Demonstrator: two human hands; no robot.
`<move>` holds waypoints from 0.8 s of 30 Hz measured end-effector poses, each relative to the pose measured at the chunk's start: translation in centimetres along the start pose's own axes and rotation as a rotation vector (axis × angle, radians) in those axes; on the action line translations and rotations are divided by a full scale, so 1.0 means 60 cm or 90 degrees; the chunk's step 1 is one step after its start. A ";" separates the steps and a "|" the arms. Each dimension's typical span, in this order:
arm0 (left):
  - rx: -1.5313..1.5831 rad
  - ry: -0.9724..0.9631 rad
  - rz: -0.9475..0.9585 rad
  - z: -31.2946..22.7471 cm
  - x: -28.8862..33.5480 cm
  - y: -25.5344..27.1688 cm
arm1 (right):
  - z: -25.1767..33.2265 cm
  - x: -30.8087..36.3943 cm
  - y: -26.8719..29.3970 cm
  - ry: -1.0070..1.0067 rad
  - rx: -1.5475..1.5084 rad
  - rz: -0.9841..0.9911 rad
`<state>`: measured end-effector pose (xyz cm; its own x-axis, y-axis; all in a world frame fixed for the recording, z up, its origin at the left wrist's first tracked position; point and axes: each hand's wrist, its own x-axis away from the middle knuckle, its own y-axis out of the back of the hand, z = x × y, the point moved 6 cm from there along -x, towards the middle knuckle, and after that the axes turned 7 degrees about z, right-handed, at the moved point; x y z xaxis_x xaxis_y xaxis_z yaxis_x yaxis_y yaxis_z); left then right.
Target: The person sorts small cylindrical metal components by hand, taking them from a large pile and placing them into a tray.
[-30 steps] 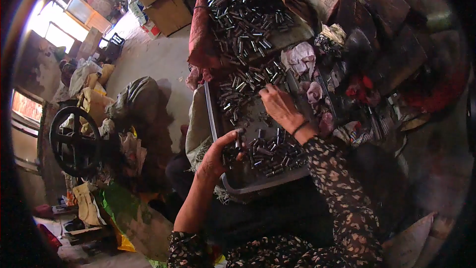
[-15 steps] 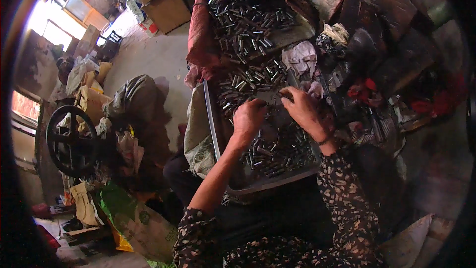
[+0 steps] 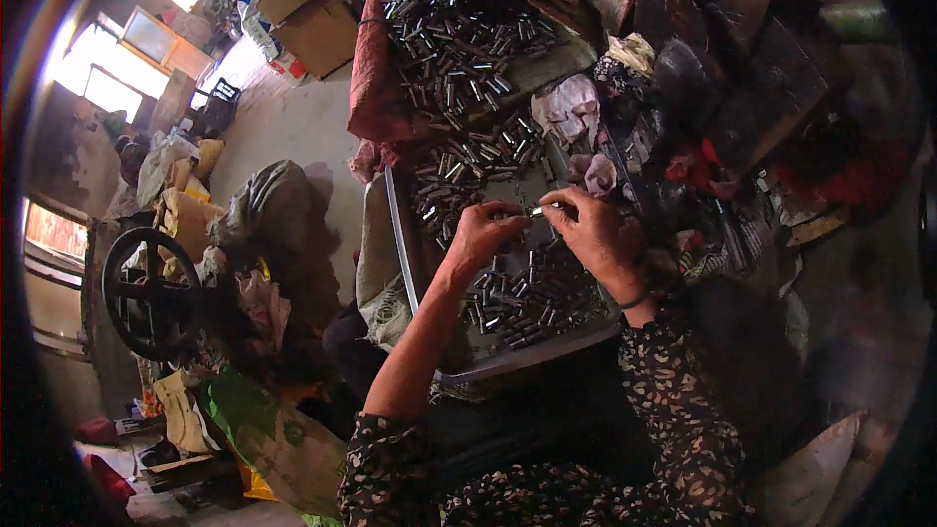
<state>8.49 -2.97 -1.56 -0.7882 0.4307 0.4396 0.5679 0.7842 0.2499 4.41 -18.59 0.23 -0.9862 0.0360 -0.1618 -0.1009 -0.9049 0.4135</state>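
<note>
Over a grey-rimmed tray [image 3: 532, 359], my two hands come together at the fingertips. My right hand [image 3: 593, 236] is closed in a pinch on a short shiny metal pin [image 3: 540, 212]. Facing it, my left hand [image 3: 480, 234] has its fingers pressed together at the pin's left end; what else they hold, if anything, is hidden. A pile of similar small metal pins [image 3: 527, 295] lies in the near part of the tray, below my hands. More pins [image 3: 488, 151] are heaped in its far part.
Beyond the tray, a red sack [image 3: 376, 88] borders a larger heap of pins [image 3: 454, 24]. Crumpled pale cloth [image 3: 566, 109] lies at the tray's right. A black handwheel [image 3: 151, 293] stands at left, near a grey sack [image 3: 273, 200] and a green bag [image 3: 264, 420].
My hands were apart; now their fingertips meet, with a shiny pin showing between them. The whole view has shifted slightly, moving the tray leftward in the picture.
</note>
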 end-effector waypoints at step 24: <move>0.360 -0.013 0.044 0.015 0.050 0.014 | -0.030 0.005 -0.036 0.021 -0.222 0.065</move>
<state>6.39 -0.64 -0.79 -0.7607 0.4942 0.4207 0.4080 0.8683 -0.2822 4.54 -17.37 -2.33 -0.9834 -0.0705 -0.1672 0.0544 -0.9936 0.0995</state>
